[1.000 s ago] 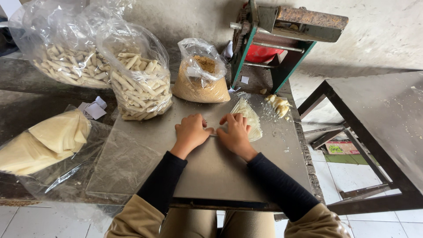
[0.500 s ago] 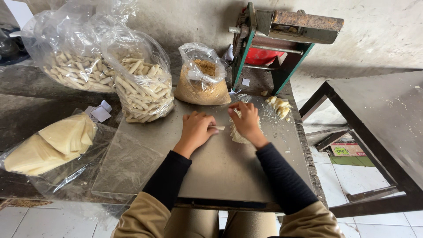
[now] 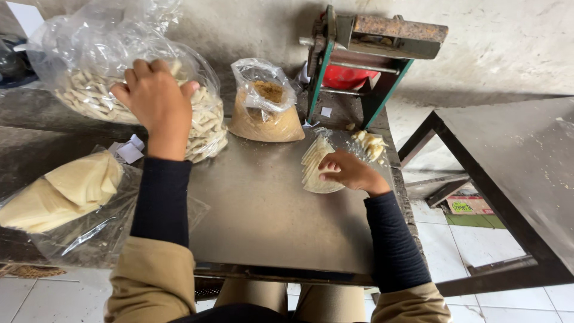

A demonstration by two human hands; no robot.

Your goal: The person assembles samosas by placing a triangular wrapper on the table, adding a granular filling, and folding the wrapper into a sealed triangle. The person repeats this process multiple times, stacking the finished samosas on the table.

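Observation:
My left hand point(image 3: 154, 98) is raised over the open clear bag of pale rolled sticks point(image 3: 200, 128) at the back left, fingers curled; a pale roll shows at its fingertips. On the right side of the metal tabletop point(image 3: 263, 221), my right hand point(image 3: 350, 172) rests on a stack of thin pale wrapper sheets point(image 3: 313, 170), fingertips pressing its edge. A bag of brown crumbly filling point(image 3: 266, 110) stands between the two hands at the back.
A second big bag of rolls point(image 3: 78, 66) sits far left. Folded pale sheets in plastic point(image 3: 60, 191) lie at the left edge. A green-framed rusty machine point(image 3: 371, 48) stands behind, small dough scraps point(image 3: 371, 145) beside it. A dark table point(image 3: 514, 161) is to the right.
My left hand left the middle of the table and rose to the bag of rolls. My right hand shifted onto the wrapper stack.

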